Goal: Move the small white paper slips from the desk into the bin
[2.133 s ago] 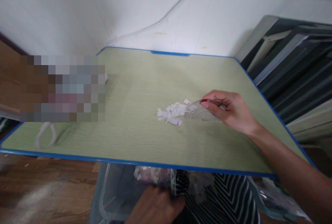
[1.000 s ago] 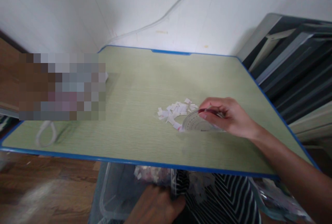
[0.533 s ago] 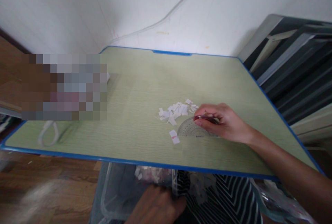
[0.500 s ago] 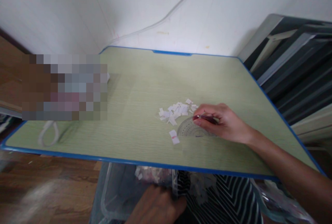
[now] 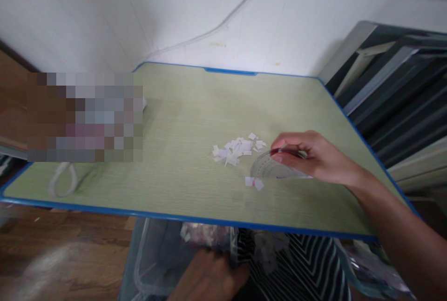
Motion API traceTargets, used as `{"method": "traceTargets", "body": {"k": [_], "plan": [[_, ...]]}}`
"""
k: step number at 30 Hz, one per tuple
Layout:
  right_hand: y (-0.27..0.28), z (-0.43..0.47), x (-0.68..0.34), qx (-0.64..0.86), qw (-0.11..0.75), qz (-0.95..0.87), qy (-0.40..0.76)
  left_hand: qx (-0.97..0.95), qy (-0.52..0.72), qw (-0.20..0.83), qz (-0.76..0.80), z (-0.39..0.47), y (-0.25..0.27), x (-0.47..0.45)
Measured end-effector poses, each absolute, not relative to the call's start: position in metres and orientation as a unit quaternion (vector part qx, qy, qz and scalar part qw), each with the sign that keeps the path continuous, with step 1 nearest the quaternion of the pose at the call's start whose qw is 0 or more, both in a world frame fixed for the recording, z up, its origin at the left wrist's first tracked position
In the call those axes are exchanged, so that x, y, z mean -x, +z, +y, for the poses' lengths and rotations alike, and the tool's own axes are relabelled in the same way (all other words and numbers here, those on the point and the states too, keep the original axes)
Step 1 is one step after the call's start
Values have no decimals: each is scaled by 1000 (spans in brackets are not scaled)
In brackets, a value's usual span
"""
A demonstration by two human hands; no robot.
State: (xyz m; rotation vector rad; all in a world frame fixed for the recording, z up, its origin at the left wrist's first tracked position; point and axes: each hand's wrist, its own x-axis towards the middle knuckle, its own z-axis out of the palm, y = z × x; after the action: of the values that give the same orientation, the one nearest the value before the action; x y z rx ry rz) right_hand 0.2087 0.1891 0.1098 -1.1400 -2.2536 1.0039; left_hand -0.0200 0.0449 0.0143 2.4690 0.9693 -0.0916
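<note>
My right hand (image 5: 314, 157) pinches a clear half-round protractor (image 5: 266, 166) between thumb and fingers. A dark red, shiny piece (image 5: 289, 151) shows in the same pinch; I cannot make out its kind. At the protractor's lower left edge lies a small white paper slip (image 5: 254, 183) with a red mark, looking bent in the middle. Left of the hand is a loose pile of white paper bits (image 5: 235, 150). Below the table edge, my left hand (image 5: 211, 275) is curled closed over a clear plastic bin (image 5: 153, 259); its fingertips are hidden.
The pale green table (image 5: 181, 105) has a blue rim. A bag of paper scraps (image 5: 206, 233) lies in the bin. On the left stand a blurred-out object (image 5: 104, 119) and a white loop (image 5: 64, 180). Dark panels (image 5: 401, 77) lean at the right.
My right hand has moved right with the protractor. The red-marked slip has also shifted right and turned, staying by the protractor's edge. My left hand looks unchanged.
</note>
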Motion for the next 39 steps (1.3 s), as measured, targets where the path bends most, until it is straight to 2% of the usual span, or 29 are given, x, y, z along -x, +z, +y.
{"method": "traceTargets", "body": {"k": [6, 13, 19, 24, 30, 34, 39], "plan": [[117, 193, -215, 342, 117, -863, 354, -889, -69, 264, 368, 46, 25, 20], [125, 188, -217, 270, 13, -844, 464, -882, -109, 276, 365, 56, 29, 14], [126, 191, -223, 300, 43, -844, 442, -874, -127, 300, 359, 54, 31, 17], [127, 191, -222, 296, -1, -825, 481, -884, -97, 285, 357, 50, 25, 19], [110, 190, -213, 393, 83, -771, 495, -883, -98, 282, 362, 51, 30, 17], [100, 188, -207, 423, 68, -736, 524, -877, -143, 282, 361, 54, 35, 14], [104, 177, -193, 427, 57, -704, 565, -877, -111, 291, 365, 52, 34, 15]]}}
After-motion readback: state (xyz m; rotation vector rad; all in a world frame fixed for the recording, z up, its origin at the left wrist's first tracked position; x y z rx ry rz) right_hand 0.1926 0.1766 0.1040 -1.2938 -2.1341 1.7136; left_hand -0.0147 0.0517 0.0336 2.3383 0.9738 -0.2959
